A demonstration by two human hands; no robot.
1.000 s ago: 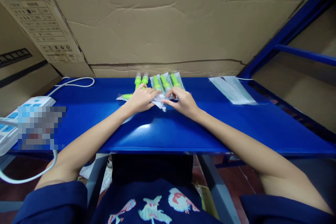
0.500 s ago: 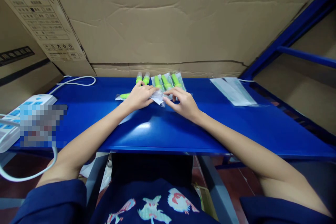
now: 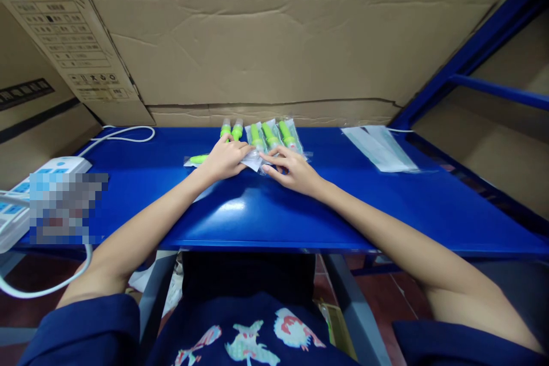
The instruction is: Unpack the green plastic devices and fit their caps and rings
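Observation:
My left hand (image 3: 227, 159) is closed on a clear plastic bag (image 3: 254, 160) with a whitish part, low over the blue table. Index finger and thumb of my right hand (image 3: 295, 172) are at the bag's right end, fingers bent around it. A bright green piece in clear wrap (image 3: 198, 159) pokes out left of my left hand; whether it belongs to the same bag is hidden. Just behind my hands lie three bagged green tube-like items (image 3: 271, 134) side by side. Left of them are two unbagged green items with clear caps (image 3: 237, 128), partly behind my left fingers.
Flat clear plastic bags (image 3: 381, 148) lie on the right of the blue table (image 3: 364, 211). A white power strip (image 3: 64, 166) with a looping white cable stands at the left edge, beside a blurred-out patch. Cardboard (image 3: 257, 51) walls the back; a blue metal frame (image 3: 472, 51) rises at right.
My right index finger and thumb have shifted slightly left along the bag's end, and the bag lies a little lower between my hands. My left hand stays nearly in place.

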